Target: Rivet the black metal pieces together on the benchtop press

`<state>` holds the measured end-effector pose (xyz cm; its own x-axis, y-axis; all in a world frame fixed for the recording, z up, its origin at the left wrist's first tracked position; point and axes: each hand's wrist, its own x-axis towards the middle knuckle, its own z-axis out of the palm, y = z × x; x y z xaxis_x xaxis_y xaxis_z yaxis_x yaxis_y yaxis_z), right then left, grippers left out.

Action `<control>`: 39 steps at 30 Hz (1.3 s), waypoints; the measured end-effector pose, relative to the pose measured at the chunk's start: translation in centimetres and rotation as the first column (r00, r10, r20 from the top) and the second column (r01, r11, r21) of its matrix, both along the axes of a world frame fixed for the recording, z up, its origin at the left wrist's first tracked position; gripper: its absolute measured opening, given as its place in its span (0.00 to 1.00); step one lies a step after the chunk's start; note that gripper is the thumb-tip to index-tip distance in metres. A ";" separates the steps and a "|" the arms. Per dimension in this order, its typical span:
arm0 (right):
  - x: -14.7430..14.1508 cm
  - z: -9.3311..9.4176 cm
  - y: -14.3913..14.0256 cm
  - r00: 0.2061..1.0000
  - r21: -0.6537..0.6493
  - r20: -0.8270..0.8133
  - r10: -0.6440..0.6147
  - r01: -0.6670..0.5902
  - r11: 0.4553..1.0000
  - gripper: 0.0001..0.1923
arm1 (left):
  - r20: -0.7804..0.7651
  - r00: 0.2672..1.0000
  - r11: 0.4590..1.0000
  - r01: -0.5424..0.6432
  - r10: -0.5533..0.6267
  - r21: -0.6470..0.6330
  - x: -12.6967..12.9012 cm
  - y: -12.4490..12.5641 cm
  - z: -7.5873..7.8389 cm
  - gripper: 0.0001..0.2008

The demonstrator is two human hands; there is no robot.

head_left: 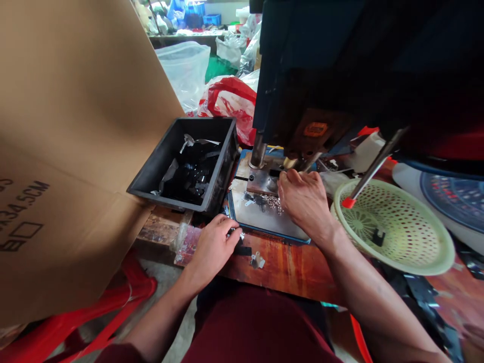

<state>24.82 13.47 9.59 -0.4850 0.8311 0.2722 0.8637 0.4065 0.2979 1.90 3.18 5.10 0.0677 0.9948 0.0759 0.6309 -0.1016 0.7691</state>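
The right hand is positioned at the metal fixture block beneath the blue press; its fingers are bent downward, and the fingertips are hidden, so whether they pinch a part cannot be determined. The left hand is located at the near edge of the table, fingers curled and thumb drawn in toward them. Small bright and dark pieces show at the thumb — whether they are gripped or merely touched cannot be determined. Just beside this hand, a black strip and a small silver-coloured plate lie on the table. The fixture block stands on the pale, blue-edged base of the press. On this base, in front of the block and near the right hand, lies a loose pile of small silver-coloured pieces. A black bin, left of the press, contains a heap of glossy black parts. To the right, a pale green perforated basket holds a black part; a metal lever with a red tip extends over it. A cardboard sheet bearing printed characters stands at the far left — beside the bin.
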 end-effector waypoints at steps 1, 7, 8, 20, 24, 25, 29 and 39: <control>-0.1 0.0 -0.1 1.000 -0.010 -0.015 0.006 -0.007 1.000 0.10 | -0.007 1.000 1.000 0.013 -0.013 0.028 0.4 0.7 0.3 0.06; 0.1 0.2 0.1 0.996 -0.053 -0.085 0.023 -0.027 0.998 0.12 | -0.060 0.995 0.983 0.087 -0.079 0.160 3.1 5.0 -0.2 0.07; 0.3 -0.1 0.2 0.994 -0.048 -0.107 0.026 -0.031 0.998 0.12 | -0.076 0.994 0.982 0.092 -0.080 0.167 3.3 5.6 -0.5 0.06; 2.5 -3.6 1.8 0.884 0.040 -0.467 0.014 0.006 0.999 0.22 | -0.304 0.950 0.969 0.143 -0.077 0.201 3.8 7.6 -1.9 0.08; 2.2 -3.2 1.8 0.904 0.031 -0.426 0.034 -0.023 0.999 0.20 | -0.322 0.942 0.956 0.175 -0.094 0.233 3.7 7.7 -2.2 0.11; 2.1 -3.1 1.7 0.910 0.035 -0.413 0.035 -0.023 0.999 0.20 | -0.322 0.941 0.953 0.184 -0.100 0.241 3.6 7.8 -2.3 0.11; 2.0 -3.0 1.5 0.923 0.058 -0.377 0.074 -0.057 0.997 0.20 | -0.311 0.944 0.941 0.199 -0.109 0.273 3.4 7.8 -2.6 0.10; 1.3 -5.2 0.8 0.830 0.167 -0.527 0.182 -0.109 0.980 0.15 | -0.437 0.891 0.902 0.284 -0.123 0.326 2.7 5.6 -2.5 0.16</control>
